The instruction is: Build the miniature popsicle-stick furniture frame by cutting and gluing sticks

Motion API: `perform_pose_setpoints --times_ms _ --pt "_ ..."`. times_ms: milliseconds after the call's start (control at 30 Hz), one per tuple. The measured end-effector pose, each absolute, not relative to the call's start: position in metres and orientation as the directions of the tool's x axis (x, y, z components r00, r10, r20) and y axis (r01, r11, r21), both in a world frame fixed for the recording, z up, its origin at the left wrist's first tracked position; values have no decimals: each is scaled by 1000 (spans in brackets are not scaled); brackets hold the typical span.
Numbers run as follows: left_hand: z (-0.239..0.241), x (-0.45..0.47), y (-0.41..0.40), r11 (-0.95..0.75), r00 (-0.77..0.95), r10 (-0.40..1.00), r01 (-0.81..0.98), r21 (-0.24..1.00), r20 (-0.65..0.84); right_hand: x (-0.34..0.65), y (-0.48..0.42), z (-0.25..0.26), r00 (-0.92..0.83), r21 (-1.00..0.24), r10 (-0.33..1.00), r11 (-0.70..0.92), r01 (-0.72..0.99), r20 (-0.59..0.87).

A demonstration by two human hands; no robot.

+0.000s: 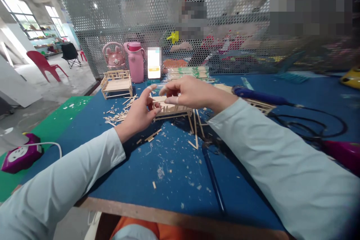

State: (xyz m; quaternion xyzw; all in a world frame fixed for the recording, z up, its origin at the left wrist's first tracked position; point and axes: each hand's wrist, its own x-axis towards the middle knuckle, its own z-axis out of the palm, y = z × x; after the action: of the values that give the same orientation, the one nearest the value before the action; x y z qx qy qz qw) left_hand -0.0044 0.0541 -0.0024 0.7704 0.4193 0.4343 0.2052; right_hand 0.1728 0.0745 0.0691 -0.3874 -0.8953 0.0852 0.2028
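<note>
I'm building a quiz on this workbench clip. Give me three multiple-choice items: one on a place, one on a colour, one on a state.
1. Where does the finished little wooden bench stand?
A. far left of the table, by the pink bottle
B. on the floor
C. under the right sleeve

2. What colour is the table cover?
A. red
B. blue
C. white

3. How does the stick frame stand with the hands?
A. lying untouched
B. held in the left hand only, lifted high
C. both hands on it, low over the table

Answers:
1. A: the bench sits next to the pink bottle at the table's far left.
2. B: the cover is blue, strewn with wood scraps.
3. C: the left hand grips one end and the right hand pinches the top.
</note>
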Motion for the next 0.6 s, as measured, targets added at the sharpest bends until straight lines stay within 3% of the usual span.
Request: perform_pose_setpoints --times_ms 167,333,600 --pt "5 -5 41 -541 280 841 393 744 464 179 68 81 -590 -358 738 675 645 328" --pt "0 -3 34 -545 278 839 451 707 469 166 59 77 -656 -358 735 667 654 172" --pt "-3 -1 33 -574 259 816 474 668 517 161 55 76 -698 -374 687 714 593 204"
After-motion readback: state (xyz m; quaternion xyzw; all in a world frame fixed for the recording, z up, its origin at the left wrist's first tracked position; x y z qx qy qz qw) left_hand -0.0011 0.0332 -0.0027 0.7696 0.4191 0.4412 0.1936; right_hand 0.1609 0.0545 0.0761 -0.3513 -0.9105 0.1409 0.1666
